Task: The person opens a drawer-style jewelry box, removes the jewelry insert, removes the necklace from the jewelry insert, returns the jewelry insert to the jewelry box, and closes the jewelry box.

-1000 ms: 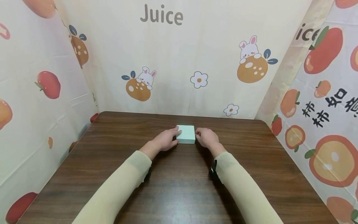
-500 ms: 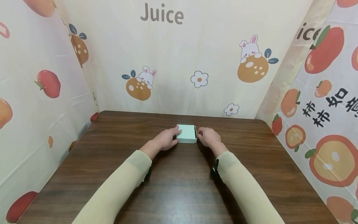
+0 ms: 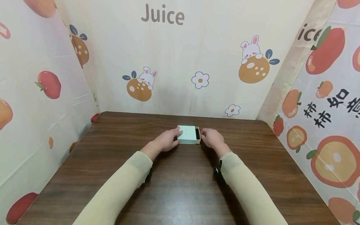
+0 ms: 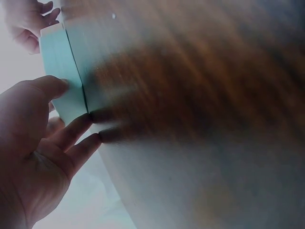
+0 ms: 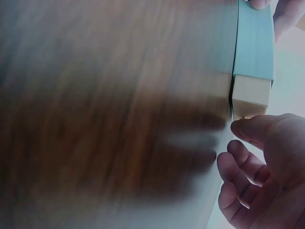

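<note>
A mint-green box sleeve [image 3: 187, 132] lies near the table's back edge. From its right end sticks out a cream inner tray [image 3: 198, 141] with a dark inside. My left hand [image 3: 167, 139] grips the sleeve's left end, the thumb on its near side in the left wrist view, where the sleeve [image 4: 60, 62] also shows. My right hand [image 3: 212, 138] is at the tray's outer end. In the right wrist view the right hand [image 5: 271, 167] has its thumb tip at the tray [image 5: 251, 90] and the other fingers curled; part of its hold is hidden.
The dark wooden table [image 3: 174, 187] stretches around the box. Behind it hangs a pale curtain [image 3: 174, 53] printed with fruit and rabbits, and similar printed cloths [image 3: 25, 118] close off the left and right sides.
The cream tray has slid rightward out of the sleeve, showing its dark inside. My right hand has moved a little to the right with it; the left hand and the sleeve have stayed in place.
</note>
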Demonstrator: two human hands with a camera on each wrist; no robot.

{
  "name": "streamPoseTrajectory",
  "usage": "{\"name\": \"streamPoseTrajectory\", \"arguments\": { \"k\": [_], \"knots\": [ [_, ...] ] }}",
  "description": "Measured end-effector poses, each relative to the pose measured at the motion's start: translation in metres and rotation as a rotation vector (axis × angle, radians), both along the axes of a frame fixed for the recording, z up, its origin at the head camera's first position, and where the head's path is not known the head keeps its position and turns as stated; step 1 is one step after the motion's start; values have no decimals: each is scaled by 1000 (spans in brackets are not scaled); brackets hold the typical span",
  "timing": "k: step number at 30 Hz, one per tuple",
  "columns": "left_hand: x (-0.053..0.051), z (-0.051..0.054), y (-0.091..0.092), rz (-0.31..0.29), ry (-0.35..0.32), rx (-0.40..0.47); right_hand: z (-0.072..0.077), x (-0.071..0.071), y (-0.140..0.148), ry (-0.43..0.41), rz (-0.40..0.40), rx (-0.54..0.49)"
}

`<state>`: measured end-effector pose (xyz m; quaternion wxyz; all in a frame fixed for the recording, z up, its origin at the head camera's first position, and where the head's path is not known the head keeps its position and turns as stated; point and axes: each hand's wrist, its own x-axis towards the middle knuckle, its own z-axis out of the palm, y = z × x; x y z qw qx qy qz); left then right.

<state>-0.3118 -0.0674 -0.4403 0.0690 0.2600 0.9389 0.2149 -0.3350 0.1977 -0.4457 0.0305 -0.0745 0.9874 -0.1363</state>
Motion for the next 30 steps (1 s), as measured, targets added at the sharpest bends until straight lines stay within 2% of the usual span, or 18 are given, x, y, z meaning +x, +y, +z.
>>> {"name": "streamPoseTrajectory", "arguments": {
  "k": [6,18,30],
  "knots": [
    [1,1,0,3,2,0,-4,-6,10,3,8,-6],
    [0,0,0,-8,10,0,4,4,10,5,-3,-24],
    [2,1,1,0,6,-16,-1,2,16,25,19,-53]
  ]
}}
